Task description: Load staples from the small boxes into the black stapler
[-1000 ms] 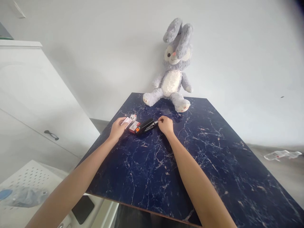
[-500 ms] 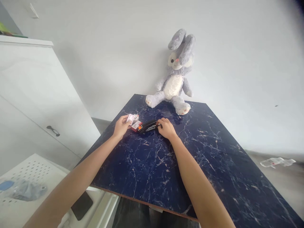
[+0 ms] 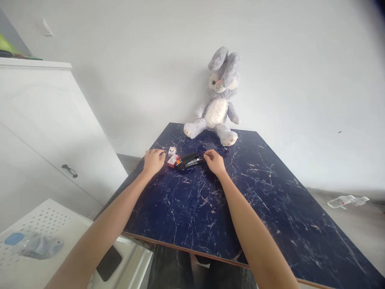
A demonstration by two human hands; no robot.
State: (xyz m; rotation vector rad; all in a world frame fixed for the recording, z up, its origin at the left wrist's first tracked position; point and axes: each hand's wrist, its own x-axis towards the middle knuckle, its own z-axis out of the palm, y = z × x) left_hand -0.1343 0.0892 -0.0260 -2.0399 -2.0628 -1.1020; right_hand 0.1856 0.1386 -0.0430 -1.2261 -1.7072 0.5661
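Observation:
A black stapler [image 3: 190, 161] with an orange tip lies on the dark blue marbled table [image 3: 210, 208]. My right hand [image 3: 214, 162] is closed, its fingertips pinching the stapler's right end. Two small red-and-white boxes [image 3: 172, 160] [image 3: 172, 151] lie just left of the stapler. Left of these boxes, my left hand [image 3: 154, 161] rests knuckles up with its fingers curled under. Whatever it holds is hidden beneath it.
A grey and white plush rabbit [image 3: 219, 100] sits at the table's far edge against the wall. A white cabinet [image 3: 45, 128] stands at the left. Below it, a white perforated surface [image 3: 45, 228] carries a crumpled plastic bottle [image 3: 33, 245] and a dark phone [image 3: 108, 263].
My left hand has turned palm down, and the small box it showed between its fingers is out of sight. My right hand stays at the stapler's end. The camera has shifted.

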